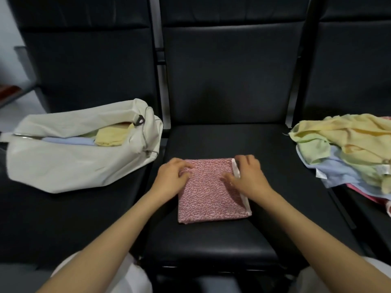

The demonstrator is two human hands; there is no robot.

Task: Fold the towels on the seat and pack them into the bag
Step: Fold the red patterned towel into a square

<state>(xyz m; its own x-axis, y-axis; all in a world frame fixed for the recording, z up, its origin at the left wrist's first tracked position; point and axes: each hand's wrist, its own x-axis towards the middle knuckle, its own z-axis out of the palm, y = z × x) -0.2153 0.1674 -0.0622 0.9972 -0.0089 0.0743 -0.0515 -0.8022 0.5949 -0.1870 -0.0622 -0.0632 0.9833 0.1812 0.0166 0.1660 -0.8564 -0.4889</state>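
Left hand [171, 176] and right hand [248, 176]: fingers laid flat, pressing far end of folded pink towel [211, 199] on middle seat [211, 240]; open white bag [63, 166] lies leftward, nearer left hand.

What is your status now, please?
Left hand, right hand rest on folded pink towel, middle seat. Bag open, left. Unfolded towel pile, right. Nothing in the way.

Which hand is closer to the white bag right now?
Left. The left hand rests on the left edge of the pink towel, the side facing the white bag; the right hand rests on its right edge, farther from the bag.
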